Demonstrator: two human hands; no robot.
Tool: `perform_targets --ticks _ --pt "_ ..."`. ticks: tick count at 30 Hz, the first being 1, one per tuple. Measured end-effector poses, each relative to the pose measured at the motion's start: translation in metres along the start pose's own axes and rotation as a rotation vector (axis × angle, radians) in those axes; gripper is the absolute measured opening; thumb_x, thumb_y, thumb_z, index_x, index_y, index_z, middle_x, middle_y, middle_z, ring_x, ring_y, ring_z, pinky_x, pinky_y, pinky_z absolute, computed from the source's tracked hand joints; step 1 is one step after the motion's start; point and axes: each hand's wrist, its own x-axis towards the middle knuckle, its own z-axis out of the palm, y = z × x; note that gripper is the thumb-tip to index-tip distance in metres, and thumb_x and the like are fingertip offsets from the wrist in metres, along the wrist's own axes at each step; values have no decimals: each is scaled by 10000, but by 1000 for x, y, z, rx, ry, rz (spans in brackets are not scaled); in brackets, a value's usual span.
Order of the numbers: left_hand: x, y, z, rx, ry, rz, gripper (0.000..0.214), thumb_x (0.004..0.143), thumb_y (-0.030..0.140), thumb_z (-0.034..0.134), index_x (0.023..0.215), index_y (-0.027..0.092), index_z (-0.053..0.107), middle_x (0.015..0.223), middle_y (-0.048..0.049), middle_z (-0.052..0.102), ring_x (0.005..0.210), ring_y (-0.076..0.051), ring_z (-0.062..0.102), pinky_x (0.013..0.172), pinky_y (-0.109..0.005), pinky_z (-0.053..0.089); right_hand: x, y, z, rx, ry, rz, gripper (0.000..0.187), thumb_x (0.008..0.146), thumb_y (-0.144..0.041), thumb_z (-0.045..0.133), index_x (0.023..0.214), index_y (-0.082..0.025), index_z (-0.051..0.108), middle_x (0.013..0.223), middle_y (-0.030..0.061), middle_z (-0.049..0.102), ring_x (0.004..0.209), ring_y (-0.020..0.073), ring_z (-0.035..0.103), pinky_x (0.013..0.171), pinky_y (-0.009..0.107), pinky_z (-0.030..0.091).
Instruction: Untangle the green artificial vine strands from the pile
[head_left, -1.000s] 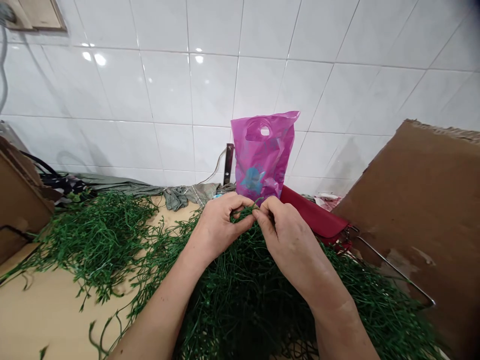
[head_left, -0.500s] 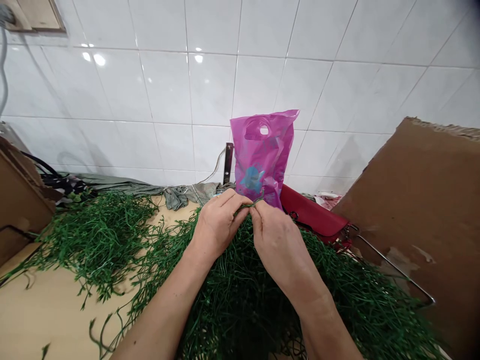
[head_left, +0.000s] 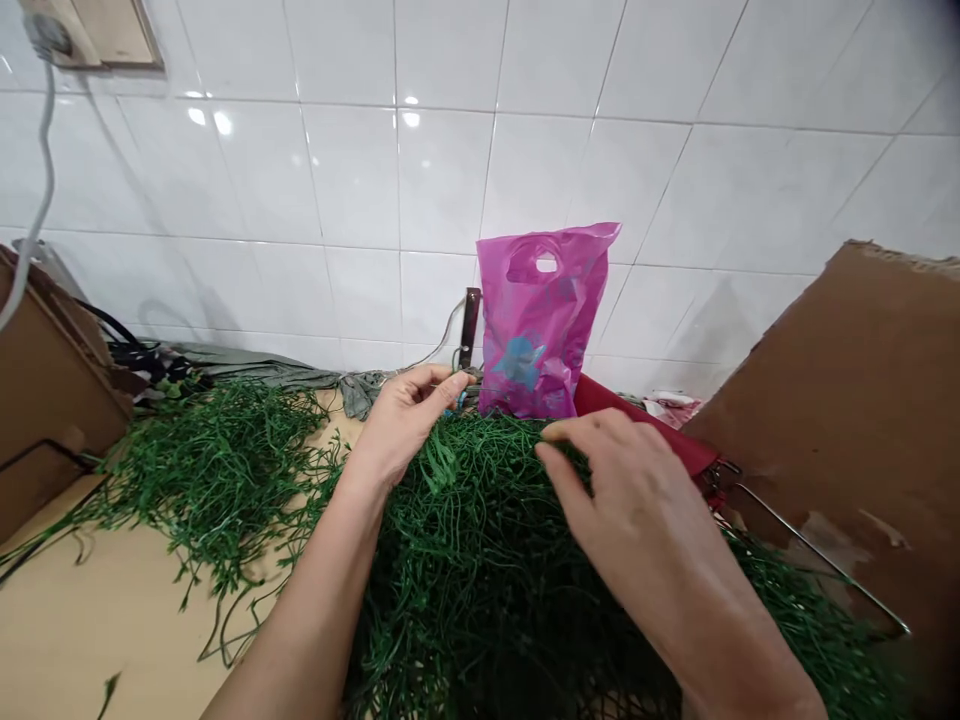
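Mass of thin green strands [head_left: 480, 530], loose and tangled, spread over the middle of the tabletop [head_left: 82, 620]. To an onlooker the work appears under way, with much material left: no finished piece can be told apart, and whether the smaller green heap [head_left: 217, 470] to the left is done or waiting is uncertain. The mass lies below and between the two hands, which are well apart. Left hand [head_left: 405, 425]: at its far edge, thumb and forefinger drawn together; any strand between them is too fine to confirm. Right hand [head_left: 637, 490]: over its right part, thumb and forefinger curved with tips nearly meeting, grip likewise unclear. Beyond, a purple bag [head_left: 517, 315] stands upright near the tiled wall [head_left: 337, 180]; a red pouch [head_left: 690, 452] shows partly behind the right hand, with brown cardboard [head_left: 847, 400] farther right.
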Motion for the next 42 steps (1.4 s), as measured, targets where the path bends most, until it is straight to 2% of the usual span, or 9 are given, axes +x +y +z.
perform_targets --ticks 3,6,13,20,28,32,35,38,42 --pt "-4 8 7 -7 -45 -12 246 830 400 714 817 156 695 702 29 564 660 -103 472 655 -237 376 6 6 0 52 226 7 167 960 -284 538 923 -198 677 941 92 681 919 268 609 826 402 454" --pt "-8 15 11 6 -81 -3 224 823 375 730 813 154 698 689 33 573 635 -92 457 618 -228 360 8 -3 1 177 261 -17 196 968 -313 538 1021 -199 688 1035 91 704 1016 258 617 918 398 468" --pt "-12 16 21 -150 -159 -46 199 775 328 783 837 157 702 738 26 624 670 -88 521 644 -220 411 14 -6 16 798 -132 167 374 905 -396 616 1226 -207 632 1117 71 733 1065 220 669 972 364 492" --pt "-10 14 22 -206 -135 -62 180 835 334 749 836 155 751 715 27 632 612 -57 499 603 -185 405 15 -3 26 934 -230 229 256 957 -359 492 1080 -180 628 730 -27 524 636 134 468 586 260 405" --pt "-9 14 25 -820 -101 -409 179 792 252 794 842 132 672 582 80 494 456 -15 417 470 -126 362 14 -10 14 973 -479 -118 221 1011 -286 416 868 -213 567 772 -24 535 640 108 424 597 231 376" --pt "-8 15 24 -745 -36 -370 132 865 243 710 825 130 655 593 60 499 498 -36 456 504 -136 376 11 -4 0 892 -667 -204 212 1003 -292 466 877 -217 619 778 -29 616 658 105 500 624 225 408" --pt "-11 19 25 -517 16 -246 154 922 261 629 828 148 674 744 9 624 621 -66 528 598 -162 418 10 14 -10 607 -561 -68 218 987 -316 494 902 -230 676 845 -6 688 759 149 598 714 264 454" --pt "-14 22 28 -355 -36 -155 120 887 259 669 833 163 716 867 -6 671 770 -95 566 732 -194 442 10 29 -16 411 -241 70 226 944 -403 546 944 -244 707 973 38 718 920 224 636 852 349 465" --pt "-18 20 34 -234 -106 -46 77 824 262 729 807 187 740 928 -18 692 985 -159 591 936 -278 436 11 19 -7 458 -68 169 290 871 -492 630 981 -239 718 960 56 723 886 245 639 822 373 474"
